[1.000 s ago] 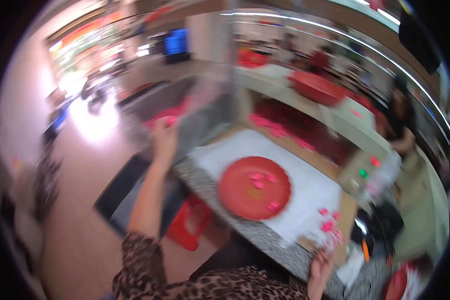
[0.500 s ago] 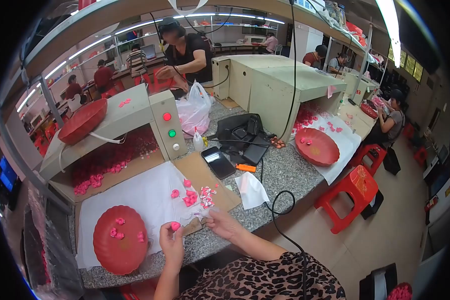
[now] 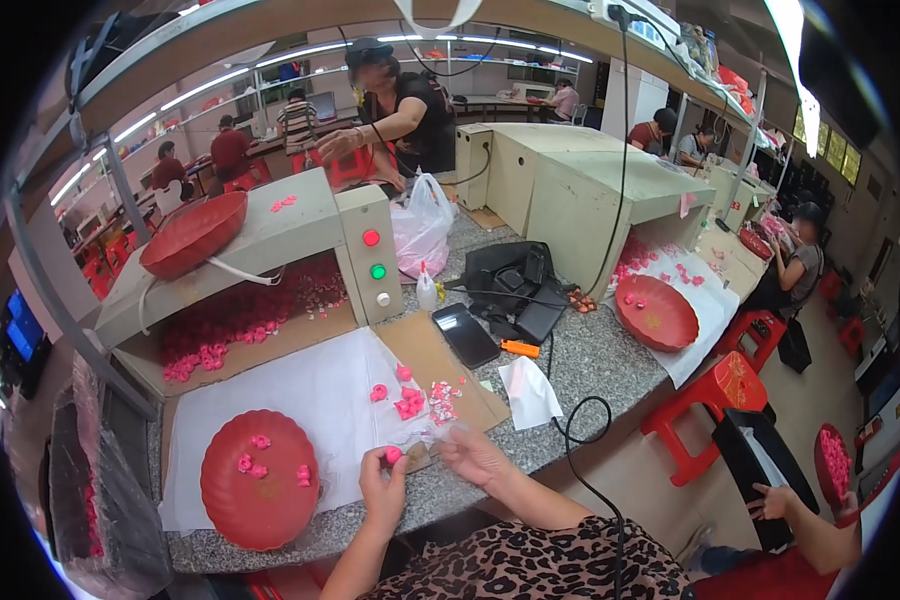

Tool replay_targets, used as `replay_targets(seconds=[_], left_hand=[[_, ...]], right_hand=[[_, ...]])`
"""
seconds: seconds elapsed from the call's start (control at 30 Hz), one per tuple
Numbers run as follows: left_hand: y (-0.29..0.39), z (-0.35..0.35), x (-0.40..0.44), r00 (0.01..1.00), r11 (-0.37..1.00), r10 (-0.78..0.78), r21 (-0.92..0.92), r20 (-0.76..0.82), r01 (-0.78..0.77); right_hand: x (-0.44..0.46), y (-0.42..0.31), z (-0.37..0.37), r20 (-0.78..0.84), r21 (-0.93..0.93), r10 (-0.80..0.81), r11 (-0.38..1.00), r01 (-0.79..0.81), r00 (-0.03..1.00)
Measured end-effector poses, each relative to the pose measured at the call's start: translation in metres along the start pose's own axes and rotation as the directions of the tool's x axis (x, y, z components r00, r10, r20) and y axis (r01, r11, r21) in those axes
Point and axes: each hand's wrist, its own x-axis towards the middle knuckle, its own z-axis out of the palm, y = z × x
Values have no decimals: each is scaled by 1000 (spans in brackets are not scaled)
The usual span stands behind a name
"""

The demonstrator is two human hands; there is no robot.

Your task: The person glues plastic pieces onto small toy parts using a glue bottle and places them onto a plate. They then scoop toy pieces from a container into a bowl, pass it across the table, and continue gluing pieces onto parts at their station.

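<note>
My left hand (image 3: 382,492) is closed in a pinch on a small round pink piece (image 3: 393,455), held just over the table's front edge. My right hand (image 3: 477,462) is beside it, fingers bent together near a thin, pale, see-through item (image 3: 425,437); what it grips is too small to make out. Just beyond the hands, several pink flower-like pieces (image 3: 408,403) lie next to a scatter of pink-and-white bits (image 3: 445,402). To the left, a red scalloped plate (image 3: 258,515) with a few pink pieces rests on white paper (image 3: 300,385).
A cream machine (image 3: 368,205) with pink pieces under its hood stands behind the paper. A phone (image 3: 465,335), an orange lighter (image 3: 520,348), a tissue (image 3: 530,395) and a black cable (image 3: 575,435) are on the right. Another person's arm (image 3: 810,520) is at lower right.
The view has shifted, moving the scene slightly right. A person with a plate of pink pieces has come in at lower right. The person across the table has stretched out an arm. My hands keep their pose.
</note>
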Motion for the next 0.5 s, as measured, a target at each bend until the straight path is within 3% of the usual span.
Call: replay_targets(seconds=[0.07,0.27,0.5], left_hand=[[6,0,-2,997,998,35,51,62,-38],[-2,-2,-2,997,999,51,0,51,-51],[7,-6,-2,994,994,81,73,76,-87]], right_hand=[[2,0,-2,-11,-3,5,1000,-5,1000],[2,-1,0,-19,-56,-25,998,23,1000],[2,-1,-2,2,-117,-73,990,73,997]])
